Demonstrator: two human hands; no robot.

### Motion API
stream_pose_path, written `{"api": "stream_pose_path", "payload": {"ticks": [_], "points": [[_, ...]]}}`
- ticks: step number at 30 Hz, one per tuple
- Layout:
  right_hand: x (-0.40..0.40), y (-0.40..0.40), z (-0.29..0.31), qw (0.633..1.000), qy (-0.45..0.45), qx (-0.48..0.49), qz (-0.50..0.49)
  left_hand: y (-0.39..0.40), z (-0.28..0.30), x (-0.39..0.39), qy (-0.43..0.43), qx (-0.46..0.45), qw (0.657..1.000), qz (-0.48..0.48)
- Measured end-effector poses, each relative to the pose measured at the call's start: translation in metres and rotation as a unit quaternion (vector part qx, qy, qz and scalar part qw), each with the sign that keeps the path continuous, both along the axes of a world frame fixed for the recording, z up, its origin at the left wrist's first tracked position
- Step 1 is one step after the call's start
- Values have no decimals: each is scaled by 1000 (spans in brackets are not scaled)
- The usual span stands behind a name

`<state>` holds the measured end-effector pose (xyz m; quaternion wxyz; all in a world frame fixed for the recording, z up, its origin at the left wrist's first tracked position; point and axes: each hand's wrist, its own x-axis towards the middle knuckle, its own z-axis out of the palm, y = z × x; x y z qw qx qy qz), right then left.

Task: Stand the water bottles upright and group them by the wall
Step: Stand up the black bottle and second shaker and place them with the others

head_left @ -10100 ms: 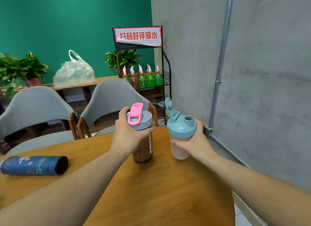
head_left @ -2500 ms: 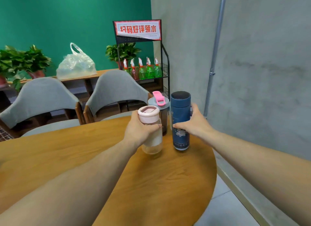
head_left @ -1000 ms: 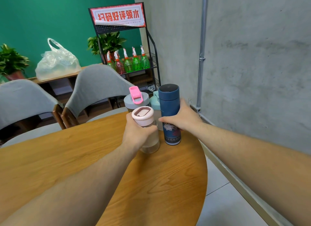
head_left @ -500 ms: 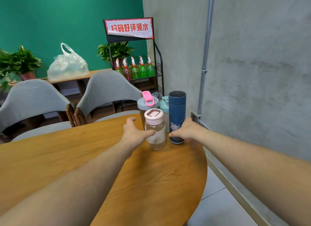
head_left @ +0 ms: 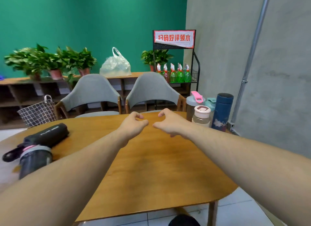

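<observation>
Several bottles stand upright at the table's far right end by the grey wall (head_left: 277, 57): a navy flask (head_left: 222, 112), a clear bottle with a pale pink lid (head_left: 201, 115), a dark shaker with a grey lid and pink flap (head_left: 193, 102), and a teal-lidded shaker (head_left: 210, 102) partly hidden behind them. Two dark bottles lie on their sides at the left: a black one (head_left: 47, 135) and a dark shaker with a grey and pink lid (head_left: 34, 160). My left hand (head_left: 133, 124) and my right hand (head_left: 169, 124) hover empty over the table's middle, fingers loosely curled.
The oval wooden table (head_left: 151, 166) has two grey chairs (head_left: 90, 92) behind it. A checked basket (head_left: 38, 113) sits on the floor at left. A shelf holds potted plants and a plastic bag (head_left: 115, 65). A black rack with green spray bottles (head_left: 176, 74) stands by the wall.
Both hands have let go of the clear pink-lidded bottle and the navy flask and drawn back to the table's middle. The view has swung left, showing two lying bottles.
</observation>
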<state>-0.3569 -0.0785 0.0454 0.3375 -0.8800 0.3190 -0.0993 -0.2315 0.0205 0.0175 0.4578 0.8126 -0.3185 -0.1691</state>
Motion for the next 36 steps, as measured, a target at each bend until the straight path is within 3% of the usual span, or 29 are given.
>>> {"api": "stream_pose_path", "payload": {"ticks": [7,12,16,19,28,36], "points": [[86,71,-12,997,-22,-11,77,95,-2,68,-82,47,994,56],[151,104,-31,989,11,-18,145,161,-13,132,-111,106,972,180],[200,128,-45,981,29,-21,190,212,-32,179,-49,132,945,295],[233,142,-57,975,44,-41,215,237,-56,215,11,138,934,329],[318,170,-71,953,45,-117,275,249,-70,230,144,189,928,287],[388,185,-72,902,63,-258,340,274,-75,241,194,128,940,251]]}}
